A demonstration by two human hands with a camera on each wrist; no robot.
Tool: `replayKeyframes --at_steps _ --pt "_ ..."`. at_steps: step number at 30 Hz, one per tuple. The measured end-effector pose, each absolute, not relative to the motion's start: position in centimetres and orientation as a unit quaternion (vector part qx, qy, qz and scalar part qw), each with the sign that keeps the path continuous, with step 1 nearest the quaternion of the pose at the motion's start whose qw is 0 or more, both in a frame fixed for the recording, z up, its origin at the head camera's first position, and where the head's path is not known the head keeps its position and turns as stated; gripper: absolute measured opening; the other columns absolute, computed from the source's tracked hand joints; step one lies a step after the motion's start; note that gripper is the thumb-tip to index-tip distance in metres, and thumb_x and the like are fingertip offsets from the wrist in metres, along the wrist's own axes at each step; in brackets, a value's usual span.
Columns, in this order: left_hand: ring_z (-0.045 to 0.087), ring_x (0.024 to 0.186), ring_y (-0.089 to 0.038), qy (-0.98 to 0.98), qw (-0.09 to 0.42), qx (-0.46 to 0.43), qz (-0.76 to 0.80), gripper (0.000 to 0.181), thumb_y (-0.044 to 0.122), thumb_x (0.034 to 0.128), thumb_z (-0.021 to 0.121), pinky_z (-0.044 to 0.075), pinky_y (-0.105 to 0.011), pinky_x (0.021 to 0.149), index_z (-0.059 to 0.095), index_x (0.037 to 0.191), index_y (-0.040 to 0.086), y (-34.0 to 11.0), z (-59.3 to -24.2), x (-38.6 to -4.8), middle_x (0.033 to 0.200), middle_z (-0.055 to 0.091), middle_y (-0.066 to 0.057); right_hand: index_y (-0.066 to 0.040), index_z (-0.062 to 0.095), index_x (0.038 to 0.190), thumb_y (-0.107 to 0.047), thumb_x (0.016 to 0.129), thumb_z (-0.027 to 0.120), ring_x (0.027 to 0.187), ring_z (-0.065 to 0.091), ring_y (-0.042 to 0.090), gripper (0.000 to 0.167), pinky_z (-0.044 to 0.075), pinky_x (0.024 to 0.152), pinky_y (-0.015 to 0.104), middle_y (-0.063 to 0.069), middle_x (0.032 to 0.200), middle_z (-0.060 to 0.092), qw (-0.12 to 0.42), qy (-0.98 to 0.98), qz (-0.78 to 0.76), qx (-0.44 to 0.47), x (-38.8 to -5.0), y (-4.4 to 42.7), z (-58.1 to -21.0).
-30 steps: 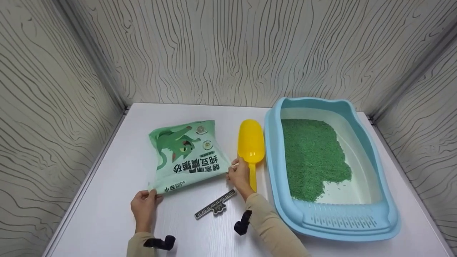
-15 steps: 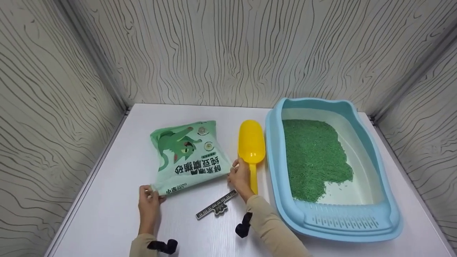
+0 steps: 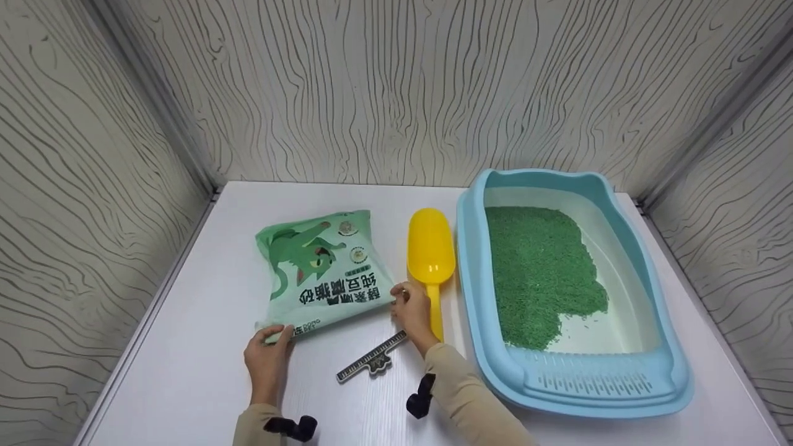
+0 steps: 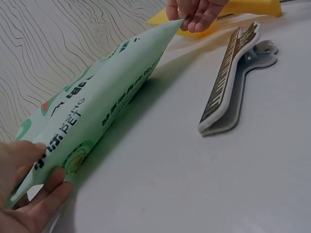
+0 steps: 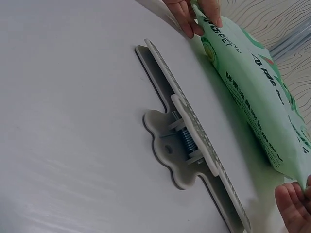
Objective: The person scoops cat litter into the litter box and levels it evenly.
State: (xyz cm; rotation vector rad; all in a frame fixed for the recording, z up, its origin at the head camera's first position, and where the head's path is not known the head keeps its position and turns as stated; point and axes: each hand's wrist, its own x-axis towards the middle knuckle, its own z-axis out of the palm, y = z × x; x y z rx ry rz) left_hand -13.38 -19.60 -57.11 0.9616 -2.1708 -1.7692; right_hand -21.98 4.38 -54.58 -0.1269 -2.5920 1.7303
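A green bag of cat litter (image 3: 322,266) lies on the table, its near edge folded over and lifted a little. At the near left corner my left hand (image 3: 267,362) pinches that edge between thumb and fingers. The right hand (image 3: 414,313) pinches the near right corner, also seen in the left wrist view. Between the hands, closer to me, a long grey spring clip (image 3: 372,358) with a keyboard pattern lies on the table; the right wrist view shows its spring (image 5: 187,138). No hand touches the clip.
Beside my right hand a yellow scoop (image 3: 432,244) lies with its handle partly behind the hand. To the right stands a blue litter box (image 3: 477,279) holding green pellets (image 3: 539,272). Patterned panels (image 3: 372,93) wall the table (image 3: 179,347) at back and sides.
My left hand has shifted to the right along the bag's near edge, and its thumb now lies over that edge. The right hand stays at its corner.
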Motion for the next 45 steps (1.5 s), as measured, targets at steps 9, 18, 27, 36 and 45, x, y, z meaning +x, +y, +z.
replayKeyframes --at_steps 9,18,27,36,45 --pt "0.064 0.075 0.004 -0.622 0.109 0.322 -0.706 0.034 0.003 0.0895 0.063 0.059 -0.016 0.078 0.051 0.117 -0.011 -18.6 -56.8 -13.6 0.122 0.046 -0.018 0.0 0.064 0.097 0.006 0.088 0.054 0.067 0.053 0.011 0.015 0.047 0.059 0.018 0.015 0.085 0.063 0.033 -0.849 0.527 -0.018 -21.4 4.4 -54.5" --pt "0.064 0.073 0.001 -0.613 0.123 0.337 -0.704 0.034 0.0 0.0895 0.062 0.059 -0.016 0.077 0.05 0.119 -0.012 -17.5 -56.7 -13.7 0.119 0.046 -0.019 0.001 0.059 0.12 0.002 0.09 0.054 0.082 0.058 0.017 0.031 0.053 0.075 0.025 0.016 0.096 0.065 0.056 -0.847 0.529 0.004 -20.4 4.4 -54.5" --pt "0.064 0.072 0.002 -0.616 0.146 0.34 -0.696 0.031 0.002 0.0898 0.061 0.058 -0.014 0.074 0.052 0.117 -0.011 -16.0 -57.0 -13.9 0.121 0.046 -0.022 -0.003 0.048 0.109 -0.002 0.082 0.063 0.064 0.038 0.008 0.031 0.034 0.059 0.018 0.0 0.073 0.045 0.058 -0.862 0.503 -0.033 -18.5 4.4 -54.5" --pt "0.064 0.07 0.001 -0.609 0.173 0.347 -0.692 0.029 -0.003 0.0873 0.063 0.059 -0.017 0.072 0.054 0.114 -0.012 -14.5 -57.3 -14.1 0.122 0.048 -0.024 -0.005 0.053 0.072 -0.016 0.076 0.073 0.061 0.046 0.013 0.023 0.036 0.054 0.023 0.005 0.066 0.055 -0.029 -0.932 0.361 0.012 -15.7 4.8 -53.7" --pt "0.063 0.069 0.001 -0.616 0.173 0.344 -0.687 0.027 -0.002 0.0872 0.063 0.059 -0.016 0.071 0.053 0.11 -0.011 -14.3 -57.4 -14.2 0.118 0.048 -0.022 -0.007 0.054 0.066 -0.025 0.076 0.077 0.053 0.036 0.011 0.031 0.024 0.046 0.021 -0.002 0.058 0.042 -0.095 -0.944 0.317 0.008 -14.4 5.0 -53.5"
